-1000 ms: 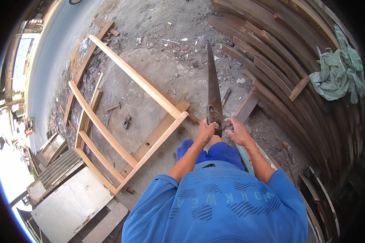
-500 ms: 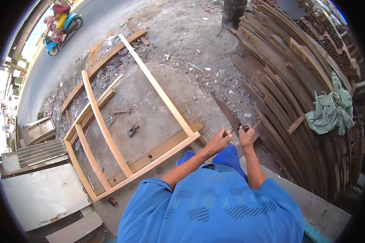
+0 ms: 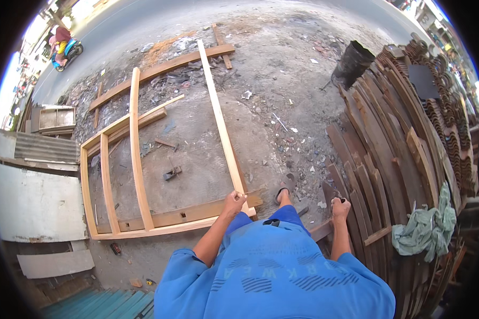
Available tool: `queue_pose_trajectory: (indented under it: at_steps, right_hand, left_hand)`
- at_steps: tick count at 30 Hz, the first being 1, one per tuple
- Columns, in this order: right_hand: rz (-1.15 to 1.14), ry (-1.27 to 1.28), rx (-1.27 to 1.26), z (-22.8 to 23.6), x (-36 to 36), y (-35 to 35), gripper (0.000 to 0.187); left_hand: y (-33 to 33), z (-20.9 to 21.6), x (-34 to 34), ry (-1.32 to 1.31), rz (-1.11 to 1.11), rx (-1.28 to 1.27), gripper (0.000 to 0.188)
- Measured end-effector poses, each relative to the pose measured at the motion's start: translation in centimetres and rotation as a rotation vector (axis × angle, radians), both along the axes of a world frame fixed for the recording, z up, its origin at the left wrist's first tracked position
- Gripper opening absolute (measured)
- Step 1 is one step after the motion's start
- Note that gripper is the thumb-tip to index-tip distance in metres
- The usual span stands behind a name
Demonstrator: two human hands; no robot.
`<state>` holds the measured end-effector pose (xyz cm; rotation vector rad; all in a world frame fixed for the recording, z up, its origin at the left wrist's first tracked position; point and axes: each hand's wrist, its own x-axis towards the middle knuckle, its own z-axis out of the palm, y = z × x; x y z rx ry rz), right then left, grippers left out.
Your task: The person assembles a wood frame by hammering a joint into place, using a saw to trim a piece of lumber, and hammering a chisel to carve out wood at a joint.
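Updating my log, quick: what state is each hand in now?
Left hand: fingers curled; cannot tell whether it grips anything.
Right hand: closed, holding the saw.

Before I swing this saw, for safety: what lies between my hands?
In the head view: the wooden frame's corner, your bare leg and sandalled foot, and littered ground, between left hand and right hand.

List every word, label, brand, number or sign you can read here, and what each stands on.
Shirt: large printed lettering amid striped shapes; wording not copied here.
Shirt, above that in the picture: faint fine print, too small to read.
Saw in the right hand: no lettering can be made out.
Frame: none seen.
Motorbike: too small to tell.
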<state>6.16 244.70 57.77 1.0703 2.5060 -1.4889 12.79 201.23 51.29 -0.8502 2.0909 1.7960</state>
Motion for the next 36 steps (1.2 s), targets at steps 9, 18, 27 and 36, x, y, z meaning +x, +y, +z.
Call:
queue_pose_trajectory:
  at_steps: [9, 18, 27, 36]
  right_hand:
    - [0.652, -0.053, 0.354, 5.2, -27.3, -2.1, 0.038]
    - [0.905, 0.305, 0.023, 10.5, -40.7, -13.5, 0.053]
    - [1.029, 0.174, -0.447, 11.2, -52.3, -25.7, 0.042]
    - [1.27, 0.078, -0.393, 11.5, -61.1, -36.3, 0.04]
  left_hand:
    - [0.9, -3.5, -4.6, -0.105, 0.592, -0.023, 0.032]
    - [6.3, -7.4, -1.6, -0.541, 0.354, -0.174, 0.041]
    - [3.6, -10.4, -17.1, -0.48, 0.365, -0.057, 0.039]
    - [-4.6, -6.3, -34.9, -0.209, 0.65, -0.057, 0.04]
